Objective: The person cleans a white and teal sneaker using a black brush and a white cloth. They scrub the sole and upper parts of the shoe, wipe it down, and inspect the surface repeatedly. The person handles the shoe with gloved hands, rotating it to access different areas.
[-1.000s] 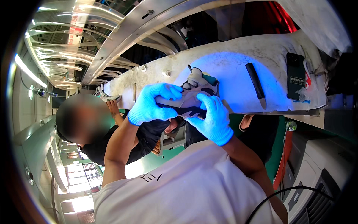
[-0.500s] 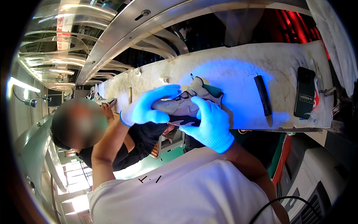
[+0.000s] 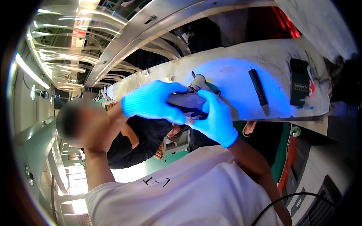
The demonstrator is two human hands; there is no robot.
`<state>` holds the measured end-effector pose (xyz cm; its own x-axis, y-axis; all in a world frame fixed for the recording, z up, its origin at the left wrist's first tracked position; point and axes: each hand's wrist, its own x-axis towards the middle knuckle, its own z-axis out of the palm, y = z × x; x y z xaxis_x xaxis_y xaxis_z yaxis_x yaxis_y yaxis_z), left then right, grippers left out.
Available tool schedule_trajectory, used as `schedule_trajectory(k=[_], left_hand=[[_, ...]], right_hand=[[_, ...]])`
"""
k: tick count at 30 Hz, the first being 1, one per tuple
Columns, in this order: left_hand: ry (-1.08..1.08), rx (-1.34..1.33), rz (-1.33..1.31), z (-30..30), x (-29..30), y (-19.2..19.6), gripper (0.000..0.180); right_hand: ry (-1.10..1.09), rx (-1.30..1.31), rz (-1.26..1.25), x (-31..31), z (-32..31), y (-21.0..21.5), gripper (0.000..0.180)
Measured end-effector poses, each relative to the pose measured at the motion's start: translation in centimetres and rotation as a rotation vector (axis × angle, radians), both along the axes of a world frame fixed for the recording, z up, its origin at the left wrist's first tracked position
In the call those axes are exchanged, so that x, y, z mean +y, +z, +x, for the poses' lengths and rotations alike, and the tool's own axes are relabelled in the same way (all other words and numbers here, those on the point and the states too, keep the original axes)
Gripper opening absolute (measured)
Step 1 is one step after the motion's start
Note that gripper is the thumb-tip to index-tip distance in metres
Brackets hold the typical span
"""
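Observation:
A grey sneaker (image 3: 187, 100) with dark wavy patches along its lower side is held between both hands at the near edge of the work table. My left hand (image 3: 154, 101), in a knit glove that glows blue under the lamp, wraps over the toe end and hides it. Around the heel half curls my gloved right hand (image 3: 218, 119), its fingers on the upper and its thumb low near the sole. A dark green patch shows inside the collar, and a pull loop stands up at the tongue.
On the pale work table (image 3: 241, 56) lie a black-handled knife-like tool (image 3: 258, 90) and a dark phone (image 3: 299, 83), right of the shoe. A small white cylinder (image 3: 169, 78) stands behind my left hand. A co-worker (image 3: 132, 143) sits close at left. A metal rail (image 3: 151, 19) runs behind.
My left hand has slid right along the sneaker and now covers its toe end. The right hand keeps its hold. The whole view has shifted slightly.

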<state>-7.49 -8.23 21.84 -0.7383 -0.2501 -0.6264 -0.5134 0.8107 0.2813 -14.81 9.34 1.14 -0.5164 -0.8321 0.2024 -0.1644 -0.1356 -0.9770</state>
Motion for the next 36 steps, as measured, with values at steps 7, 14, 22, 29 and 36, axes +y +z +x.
schedule_trajectory(k=[7,14,22,29,36], left_hand=[[-0.136,0.341,-0.011,3.0,3.0,-2.0,0.073],[-0.235,0.404,0.070,2.8,1.9,-2.8,0.067],[-0.177,0.412,0.134,3.9,0.6,-3.5,0.057],[0.102,0.066,0.219,5.1,-1.4,-4.3,0.112],[0.118,-0.284,-0.016,2.4,-0.4,-5.9,0.110]], right_hand=[[-0.153,0.121,-0.060,4.4,3.0,-3.2,0.097],[-0.144,-0.018,-0.050,4.3,2.9,-4.1,0.089],[-0.126,-0.028,-0.014,3.3,2.6,-3.9,0.090],[-0.012,0.139,0.121,2.3,2.9,-3.3,0.088],[-0.043,0.287,0.112,1.1,3.5,-3.2,0.091]])
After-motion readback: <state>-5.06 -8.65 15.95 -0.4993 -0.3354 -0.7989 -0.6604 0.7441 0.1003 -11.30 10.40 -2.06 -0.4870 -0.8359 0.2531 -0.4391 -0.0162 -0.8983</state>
